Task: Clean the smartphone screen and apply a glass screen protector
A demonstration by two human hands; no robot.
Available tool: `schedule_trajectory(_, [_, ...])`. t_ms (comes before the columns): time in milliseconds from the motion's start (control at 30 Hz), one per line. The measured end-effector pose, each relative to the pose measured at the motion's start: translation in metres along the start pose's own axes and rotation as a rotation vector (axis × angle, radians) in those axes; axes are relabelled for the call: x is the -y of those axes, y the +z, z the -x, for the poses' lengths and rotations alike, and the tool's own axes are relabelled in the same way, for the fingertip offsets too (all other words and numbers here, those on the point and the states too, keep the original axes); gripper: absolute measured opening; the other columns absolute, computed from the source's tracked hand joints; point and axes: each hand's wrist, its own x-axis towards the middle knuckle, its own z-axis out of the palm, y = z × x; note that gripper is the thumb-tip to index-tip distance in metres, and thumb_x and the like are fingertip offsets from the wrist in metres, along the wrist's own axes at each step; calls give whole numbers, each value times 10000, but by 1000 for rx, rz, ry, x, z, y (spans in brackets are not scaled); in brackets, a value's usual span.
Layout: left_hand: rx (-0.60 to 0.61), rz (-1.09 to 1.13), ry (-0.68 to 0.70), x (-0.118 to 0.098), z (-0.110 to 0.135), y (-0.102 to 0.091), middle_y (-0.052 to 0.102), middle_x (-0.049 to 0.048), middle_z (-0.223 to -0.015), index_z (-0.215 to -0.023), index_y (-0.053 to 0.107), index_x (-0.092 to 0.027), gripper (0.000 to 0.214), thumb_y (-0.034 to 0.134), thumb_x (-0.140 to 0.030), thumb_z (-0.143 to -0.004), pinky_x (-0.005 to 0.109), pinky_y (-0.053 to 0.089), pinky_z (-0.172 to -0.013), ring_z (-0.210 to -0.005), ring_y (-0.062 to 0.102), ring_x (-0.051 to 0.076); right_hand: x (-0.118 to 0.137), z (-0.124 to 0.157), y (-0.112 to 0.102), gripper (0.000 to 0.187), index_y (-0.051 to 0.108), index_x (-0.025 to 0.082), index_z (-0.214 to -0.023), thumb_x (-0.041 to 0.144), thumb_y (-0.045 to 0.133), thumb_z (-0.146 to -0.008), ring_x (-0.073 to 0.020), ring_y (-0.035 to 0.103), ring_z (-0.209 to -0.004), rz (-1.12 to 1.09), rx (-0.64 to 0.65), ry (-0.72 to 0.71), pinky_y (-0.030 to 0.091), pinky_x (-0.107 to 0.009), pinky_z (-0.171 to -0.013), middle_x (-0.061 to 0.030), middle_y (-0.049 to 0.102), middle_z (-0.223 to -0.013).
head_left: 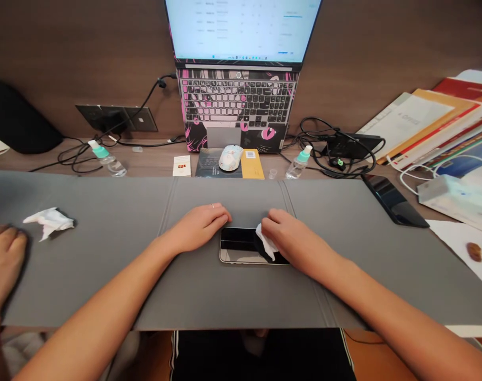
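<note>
A smartphone (239,247) lies sideways on the grey desk mat, its dark glass face up and reflecting. My right hand (283,233) is closed round a crumpled white tissue (268,244), whose lower end rests on the phone's screen. This hand and the tissue cover the phone's right part. At the phone's upper left corner lies my left hand (203,225), fingers stretched out and holding nothing, with a ring on one finger. Whether its fingertips touch the phone's edge I cannot tell.
Behind the mat (185,296) stand an open laptop (233,106), a mouse (230,157) and two spray bottles, one left (113,163), one right (298,164). Another person's hand (5,259) rests at far left near a crumpled tissue (50,222). A black phone-like slab (395,201) lies right.
</note>
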Motion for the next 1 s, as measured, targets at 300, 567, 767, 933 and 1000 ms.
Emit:
schedule_trajectory(300, [-304, 27, -71, 4, -7, -6, 664, 23, -867, -831, 597, -202, 305, 366, -280, -1014, 338, 454, -824, -858, 611, 198, 36, -54, 21, 248, 524, 185, -853, -52, 467, -807, -196, 418, -768, -17, 18, -178, 338, -301, -680, -65, 525, -907])
schedule_trajectory(567, [-367, 28, -136, 6, -4, -15, 659, 31, -836, -795, 595, -197, 320, 365, -285, -999, 340, 448, -795, -828, 602, 202, 31, -32, 17, 286, 527, 185, -829, -80, 418, -834, -198, 413, -763, 14, -53, -200, 349, -302, -681, -65, 509, -878])
schedule_trajectory(767, [-308, 15, -31, 4, -7, -16, 656, 31, -859, -820, 606, -197, 314, 368, -280, -1008, 346, 456, -819, -854, 605, 198, 23, 0, 12, 238, 515, 201, -825, -24, 465, -882, -192, 449, -749, -11, -43, -60, 358, -300, -670, -46, 502, -867])
schedule_trajectory(933, [-186, 6, 45, 9, -7, -9, 651, 36, -874, -820, 595, -199, 324, 364, -309, -1017, 347, 460, -822, -856, 595, 199, 57, -42, 24, 244, 564, 173, -851, -47, 460, -841, -222, 460, -788, 75, -36, -112, 362, -337, -704, -90, 559, -898])
schedule_trajectory(1000, [-144, 19, 68, 11, -4, -9, 650, 34, -868, -818, 596, -196, 325, 375, -321, -1021, 342, 460, -811, -844, 594, 193, 66, -48, 25, 221, 577, 158, -879, -33, 474, -838, -226, 468, -802, 88, -12, -144, 360, -340, -704, -103, 569, -923])
